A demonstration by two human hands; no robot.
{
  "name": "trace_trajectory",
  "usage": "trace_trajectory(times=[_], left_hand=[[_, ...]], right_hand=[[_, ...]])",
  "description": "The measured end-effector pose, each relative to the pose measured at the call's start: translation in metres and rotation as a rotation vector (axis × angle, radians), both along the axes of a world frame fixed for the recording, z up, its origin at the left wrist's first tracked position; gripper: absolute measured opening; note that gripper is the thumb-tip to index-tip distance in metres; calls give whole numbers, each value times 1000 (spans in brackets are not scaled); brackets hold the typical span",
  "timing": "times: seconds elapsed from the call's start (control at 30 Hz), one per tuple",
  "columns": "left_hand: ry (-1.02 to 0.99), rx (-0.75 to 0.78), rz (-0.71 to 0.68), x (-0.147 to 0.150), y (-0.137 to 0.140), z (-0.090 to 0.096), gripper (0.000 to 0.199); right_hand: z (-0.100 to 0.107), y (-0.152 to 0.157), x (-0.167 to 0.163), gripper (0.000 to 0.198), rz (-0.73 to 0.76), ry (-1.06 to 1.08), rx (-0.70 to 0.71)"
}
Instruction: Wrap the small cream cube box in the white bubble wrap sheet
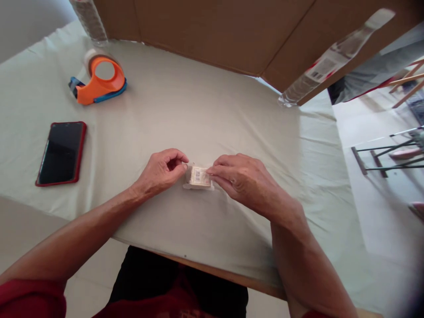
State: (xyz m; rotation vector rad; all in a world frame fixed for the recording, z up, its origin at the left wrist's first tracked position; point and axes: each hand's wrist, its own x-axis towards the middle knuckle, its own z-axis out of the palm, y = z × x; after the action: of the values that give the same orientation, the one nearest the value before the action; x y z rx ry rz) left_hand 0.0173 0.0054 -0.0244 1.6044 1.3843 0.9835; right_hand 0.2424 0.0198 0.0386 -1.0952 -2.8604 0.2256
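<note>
A small pale box (200,176) with a printed label on top lies on the cloth-covered table between my hands. Thin whitish material shows along its lower edge; I cannot tell if it is film or paper. At the box's left end, my left hand (165,169) is closed, thumb and forefinger pinched together. My right hand (243,177) has its fingers drawn together, the tips touching the right part of the box top. Whatever sits between the fingertips of either hand is too small or hidden to make out.
An orange and blue tape dispenser (102,81) stands at the back left, with a phone in a red case (61,153) nearer. A cardboard panel (205,33) rises along the back, with clear plastic bottles (326,66) against it. Dark metal legs (386,159) stand on the floor at right.
</note>
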Motion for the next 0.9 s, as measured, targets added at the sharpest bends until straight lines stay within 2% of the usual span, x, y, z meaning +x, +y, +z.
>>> trace_trajectory(times=[0.17,0.43,0.57,0.67,0.9], left_hand=[[12,-7,-92,3,-2,0,16],[48,50,-113,3,-2,-6,14],[61,77,-114,3,-2,-6,14],[63,95,-122,3,-2,-6,14],[65,98,-129,4,-3,-7,14]], right_hand=[[-7,0,-5,20,30,-33,46],[-23,1,-13,26,38,-29,188],[-27,5,-13,23,-32,75,148],[-23,8,-7,21,-76,130,112],[-17,7,-1,17,17,113,4]])
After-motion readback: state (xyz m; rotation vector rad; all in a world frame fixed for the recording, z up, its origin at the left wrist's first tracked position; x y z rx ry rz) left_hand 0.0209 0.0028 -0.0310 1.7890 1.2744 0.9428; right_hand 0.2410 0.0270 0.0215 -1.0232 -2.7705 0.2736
